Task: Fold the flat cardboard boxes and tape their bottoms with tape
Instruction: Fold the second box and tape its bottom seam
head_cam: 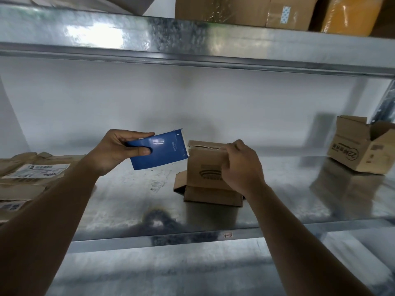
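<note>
- Head view: a blue tape dispenser (158, 151) was gripped by the left hand (119, 150), its blade at the box (206, 167) on the shelf (128, 201).
- The box top was clasped by the right hand (241, 163).
- Taping seemed underway; cutting the tape was judged next.

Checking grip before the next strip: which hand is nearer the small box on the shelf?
Right. The right hand grips the small box's top right edge; the left hand holds the blue tape dispenser at its left.
</note>
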Available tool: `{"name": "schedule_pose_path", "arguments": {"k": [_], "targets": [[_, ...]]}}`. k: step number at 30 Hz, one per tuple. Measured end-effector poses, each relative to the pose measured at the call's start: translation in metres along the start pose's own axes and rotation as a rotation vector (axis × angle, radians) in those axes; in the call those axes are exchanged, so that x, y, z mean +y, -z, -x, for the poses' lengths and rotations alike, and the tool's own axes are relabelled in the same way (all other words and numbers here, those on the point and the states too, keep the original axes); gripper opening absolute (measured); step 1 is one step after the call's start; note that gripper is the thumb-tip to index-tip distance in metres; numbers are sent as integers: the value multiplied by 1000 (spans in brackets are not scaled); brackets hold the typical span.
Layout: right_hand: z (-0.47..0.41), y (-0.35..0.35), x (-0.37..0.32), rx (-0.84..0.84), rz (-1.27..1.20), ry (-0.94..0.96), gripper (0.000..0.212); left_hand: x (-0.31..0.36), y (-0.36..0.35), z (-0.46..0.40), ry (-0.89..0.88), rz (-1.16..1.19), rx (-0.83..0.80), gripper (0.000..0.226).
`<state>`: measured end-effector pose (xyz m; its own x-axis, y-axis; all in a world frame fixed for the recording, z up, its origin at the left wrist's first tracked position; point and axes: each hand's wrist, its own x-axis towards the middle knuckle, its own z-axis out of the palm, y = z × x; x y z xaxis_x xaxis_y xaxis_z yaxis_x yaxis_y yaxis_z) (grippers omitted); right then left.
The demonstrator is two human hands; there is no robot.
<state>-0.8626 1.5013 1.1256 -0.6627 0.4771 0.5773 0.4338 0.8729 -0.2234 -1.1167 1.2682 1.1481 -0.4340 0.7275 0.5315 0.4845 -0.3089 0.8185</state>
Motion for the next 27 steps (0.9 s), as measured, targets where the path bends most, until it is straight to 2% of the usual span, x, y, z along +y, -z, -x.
{"name": "schedule_pose_path", "arguments": {"k": [3,6,8,10,14,19,23,27], "targets": [[-11,-9,-31,-19,162,24,65,0,3,3,11,7,15,48],[-22,-24,-53,-125,276,9,87,-2,9,6,20,8,31,47],[-25,-35,-60,-144,307,-5,81,-4,13,8,25,13,48,46],[-24,-44,-62,-93,304,-2,71,-6,17,10,32,23,58,48],[-19,-47,-59,-27,221,57,54,-13,21,12,31,60,64,60],[-16,-43,-41,-73,-121,187,34,-17,20,10,61,138,39,67],[-9,-28,-14,-120,-370,207,32,-19,21,9,107,208,-4,70],[-9,-22,5,-139,-418,141,37,-19,17,7,122,236,-15,71]]}}
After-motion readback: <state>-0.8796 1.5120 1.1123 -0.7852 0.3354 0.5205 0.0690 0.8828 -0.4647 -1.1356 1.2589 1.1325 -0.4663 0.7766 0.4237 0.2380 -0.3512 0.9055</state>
